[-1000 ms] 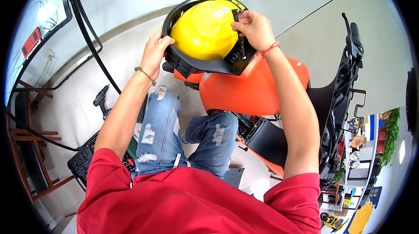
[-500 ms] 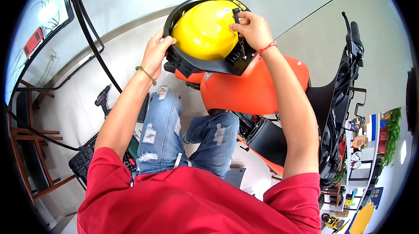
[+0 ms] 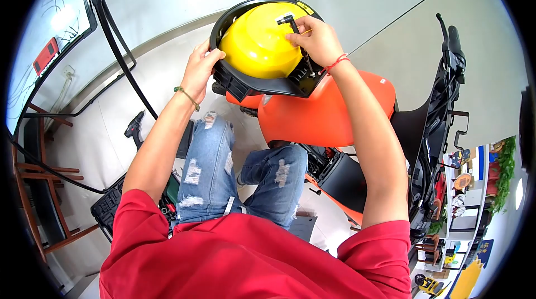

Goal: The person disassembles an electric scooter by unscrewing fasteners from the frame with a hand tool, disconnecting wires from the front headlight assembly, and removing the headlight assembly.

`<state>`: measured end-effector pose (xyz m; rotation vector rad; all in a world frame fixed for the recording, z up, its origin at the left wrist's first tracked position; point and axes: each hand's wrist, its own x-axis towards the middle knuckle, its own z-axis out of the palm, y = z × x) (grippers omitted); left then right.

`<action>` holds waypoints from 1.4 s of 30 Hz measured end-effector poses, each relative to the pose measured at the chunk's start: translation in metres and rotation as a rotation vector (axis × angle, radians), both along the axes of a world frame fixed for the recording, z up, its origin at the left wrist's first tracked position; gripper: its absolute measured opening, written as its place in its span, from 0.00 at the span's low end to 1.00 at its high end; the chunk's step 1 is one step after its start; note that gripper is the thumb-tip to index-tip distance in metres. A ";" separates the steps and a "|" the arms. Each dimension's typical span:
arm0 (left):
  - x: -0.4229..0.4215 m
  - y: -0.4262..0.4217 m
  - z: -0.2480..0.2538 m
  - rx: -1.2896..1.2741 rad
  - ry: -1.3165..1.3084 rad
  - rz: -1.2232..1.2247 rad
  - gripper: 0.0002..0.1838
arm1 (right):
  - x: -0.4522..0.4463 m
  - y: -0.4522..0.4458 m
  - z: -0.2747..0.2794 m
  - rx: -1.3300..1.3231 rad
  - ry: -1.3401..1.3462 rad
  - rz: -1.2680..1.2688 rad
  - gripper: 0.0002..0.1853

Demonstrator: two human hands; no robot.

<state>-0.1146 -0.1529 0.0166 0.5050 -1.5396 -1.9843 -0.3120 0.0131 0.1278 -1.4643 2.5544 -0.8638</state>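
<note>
A smooth yellow dome-shaped part (image 3: 257, 39) sits inside a black plastic housing (image 3: 268, 85), which is held up above an orange panel (image 3: 307, 117). On the left side, my left hand (image 3: 201, 64) grips the housing's rim, the thumb lying over the edge near the yellow part. My right hand (image 3: 318, 36) is closed on a black L-shaped wrench (image 3: 287, 20) at the housing's right side. The wrench's shaft runs down to the housing's lower right corner, where a small metal fastener (image 3: 312, 75) shows; whether the tip is seated on it, I cannot tell.
A motor scooter's black handlebar and frame (image 3: 435, 115) stand at the right. On the floor at the left lie a cordless drill (image 3: 134, 128) and an open black tool case (image 3: 109, 207). Further left are a whiteboard (image 3: 50, 25) and wooden chairs (image 3: 47, 187).
The wrench's bent end has swung to the left, and my right hand's fingers have moved slightly with it. My left hand keeps its grip on the housing.
</note>
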 end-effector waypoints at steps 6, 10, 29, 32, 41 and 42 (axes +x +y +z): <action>0.001 0.002 0.003 0.005 -0.012 -0.017 0.17 | -0.002 0.006 0.010 -0.062 -0.214 -0.044 0.17; 0.001 0.002 0.003 0.008 -0.013 -0.027 0.17 | -0.010 0.002 0.001 -0.088 -0.277 -0.039 0.17; 0.006 0.008 0.013 0.027 -0.013 -0.054 0.15 | -0.004 0.001 0.009 -0.044 -0.284 -0.009 0.12; 0.006 0.008 0.012 0.031 -0.020 -0.045 0.16 | 0.000 0.000 0.006 0.018 -0.122 -0.014 0.11; 0.009 0.011 0.016 0.059 -0.011 -0.032 0.17 | -0.003 0.006 0.017 0.028 -0.090 -0.048 0.22; 0.009 0.009 0.014 0.059 -0.012 -0.032 0.17 | -0.004 0.006 0.017 0.028 -0.091 -0.048 0.22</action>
